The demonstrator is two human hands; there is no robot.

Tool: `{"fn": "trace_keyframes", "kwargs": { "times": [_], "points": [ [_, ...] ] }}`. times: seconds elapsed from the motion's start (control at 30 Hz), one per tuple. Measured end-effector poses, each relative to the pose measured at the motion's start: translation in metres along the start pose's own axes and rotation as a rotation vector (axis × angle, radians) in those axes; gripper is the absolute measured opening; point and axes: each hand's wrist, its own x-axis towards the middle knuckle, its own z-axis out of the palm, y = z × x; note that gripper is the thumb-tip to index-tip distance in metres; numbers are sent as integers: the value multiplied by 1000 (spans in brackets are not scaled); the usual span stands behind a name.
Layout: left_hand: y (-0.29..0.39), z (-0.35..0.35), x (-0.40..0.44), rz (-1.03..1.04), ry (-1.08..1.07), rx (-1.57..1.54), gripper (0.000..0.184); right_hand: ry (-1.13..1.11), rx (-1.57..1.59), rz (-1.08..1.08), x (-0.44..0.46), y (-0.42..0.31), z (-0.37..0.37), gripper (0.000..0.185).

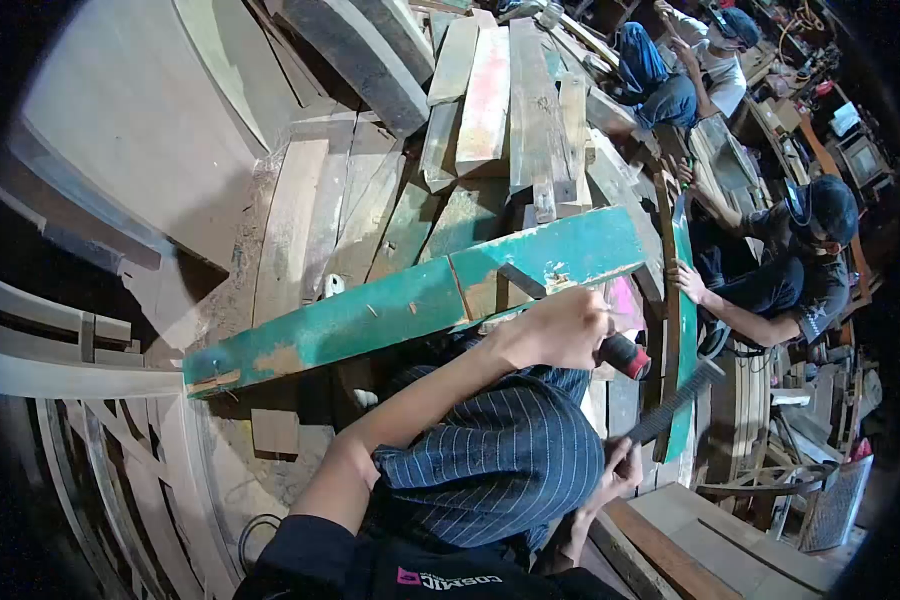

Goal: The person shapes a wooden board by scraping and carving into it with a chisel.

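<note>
My left hand (567,330) is closed around the red and black handle (625,357) of a chisel. The chisel's dark flat blade (522,281) meets the worn green wooden beam (370,312), which lies slantwise in front of me. A crack or cut line crosses the beam beside the blade, with bare wood exposed there. Beyond my bent knee, my right hand (620,470) is wrapped round a long dark metal bar with a ridged surface (673,403); its exact kind is unclear. That bar points up and to the right, apart from the chisel.
Old boards (483,100) are piled behind the beam. At right, a seated co-worker (770,250) grips another green plank (682,340); a second person (695,60) sits farther back. Curved wooden frames (80,375) stand at left. A small wood block (274,432) lies below the beam.
</note>
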Motion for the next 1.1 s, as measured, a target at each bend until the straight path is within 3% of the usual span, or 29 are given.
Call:
{"fn": "trace_keyframes", "kwargs": {
  "times": [0.03,0.07,0.1,0.17,0.23,0.27,0.37,0.4,0.43,0.5,0.57,0.63,0.67,0.7,0.77,0.8,0.9,0.97,1.03,1.1],
  "points": [
    [1,0,-1,0,14,-3,46,-45,225,79,0,-16,-1,35],
    [4,0,-2,1,28,-7,45,-70,148,10,0,-12,-3,34],
    [4,0,-1,5,40,-8,44,-99,-248,-181,7,-4,1,36],
    [-5,9,-3,22,-2,60,39,-125,-243,-165,6,0,-3,36],
    [2,-1,-1,92,58,7,44,18,133,-117,3,-10,7,32],
    [6,-4,-2,132,125,-28,36,-7,288,55,0,-21,4,32],
    [2,-1,-2,147,117,-3,30,-92,-287,-227,9,1,-2,36],
    [3,-3,-2,100,62,33,28,-141,-179,-161,11,-4,-4,39],
    [4,-5,-1,111,81,2,28,-85,-146,-226,10,-9,-1,38],
    [7,-4,-1,116,123,-71,28,39,230,2,-1,-19,7,38],
    [-4,4,-3,137,115,31,29,-195,-269,-97,8,-6,-5,35],
    [-3,3,-3,76,47,66,30,-107,-371,-201,10,-4,-9,33],
    [-2,2,-2,43,5,33,30,-103,-217,-153,8,-6,-14,33],
    [-1,2,-3,66,44,12,30,-49,234,17,5,-18,-6,32],
    [1,2,-3,115,125,-31,30,-42,88,-75,4,-9,-5,31],
    [0,3,-3,68,104,13,32,-190,-516,-359,16,-6,-7,29],
    [-3,3,-2,72,62,56,33,-113,-161,-190,12,-17,-7,30],
    [3,0,-1,132,126,10,31,-11,390,-65,13,-1,-6,35],
    [5,-3,-2,119,137,4,29,-64,-59,-145,13,14,-10,33],
    [0,2,-3,97,93,8,32,-48,-148,-223,16,19,-20,35]
  ]
}}
